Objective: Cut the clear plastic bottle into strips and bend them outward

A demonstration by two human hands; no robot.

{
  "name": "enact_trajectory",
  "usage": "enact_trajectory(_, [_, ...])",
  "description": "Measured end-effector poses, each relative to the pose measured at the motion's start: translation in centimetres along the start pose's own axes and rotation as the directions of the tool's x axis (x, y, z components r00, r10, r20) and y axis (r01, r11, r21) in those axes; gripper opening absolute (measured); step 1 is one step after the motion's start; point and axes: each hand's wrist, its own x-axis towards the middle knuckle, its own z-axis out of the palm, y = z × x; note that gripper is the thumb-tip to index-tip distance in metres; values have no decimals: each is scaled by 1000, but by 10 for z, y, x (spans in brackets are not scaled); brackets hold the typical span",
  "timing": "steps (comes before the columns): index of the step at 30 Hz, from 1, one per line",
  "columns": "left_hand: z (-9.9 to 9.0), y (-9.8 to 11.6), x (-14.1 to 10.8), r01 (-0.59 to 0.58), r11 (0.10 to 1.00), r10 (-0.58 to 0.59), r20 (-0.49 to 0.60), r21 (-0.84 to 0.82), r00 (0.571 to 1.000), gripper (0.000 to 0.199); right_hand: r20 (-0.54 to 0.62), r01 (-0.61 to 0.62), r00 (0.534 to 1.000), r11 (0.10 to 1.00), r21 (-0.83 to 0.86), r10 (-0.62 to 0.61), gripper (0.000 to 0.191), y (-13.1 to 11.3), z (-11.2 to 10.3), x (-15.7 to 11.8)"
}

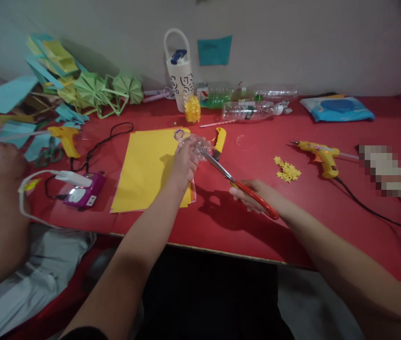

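My left hand (185,158) is closed round a piece of clear plastic bottle (202,144), its neck end towards the far left. In my right hand (253,194) is a pair of red-handled scissors (253,196), with the blades reaching left to the plastic. Whether the blades are cutting into it I cannot tell. Beneath my left hand lies a stack of yellow paper sheets (144,170). Just behind the scissor blades rests a yellow box cutter (219,140), partly covered by the bottle piece.
Right of my hands lie yellow paper stars (288,170) and a glue gun (319,156) with a trailing cord. Clear bottles (246,111) and a wipes pack (337,108) line the back. At left are a purple power adapter (85,191), another glue gun (65,139) and another person's hand (0,163).
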Motion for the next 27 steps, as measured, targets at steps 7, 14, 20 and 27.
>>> enact_trajectory(7, [1, 0, -1, 16, 1000, -16, -42, 15, 999, 6, 6, 14, 1000, 1000, 27, -15, 54, -4, -1, -1])
enact_trajectory(14, [-1, 0, 1, 34, 999, -34, -37, 11, 999, 6, -1, -12, 1000, 999, 51, 12, 57, -7, 0, -1])
enact_trajectory(20, [0, -1, 1, -1, 1000, 0, -51, -9, 999, 10, 9, -55, 998, 992, 109, 55, 63, -10, 4, -3])
enact_trajectory(27, [2, 2, -1, -16, 999, 14, -51, -32, 999, 11, -15, -45, 999, 998, 51, 46, 58, -2, 5, 0])
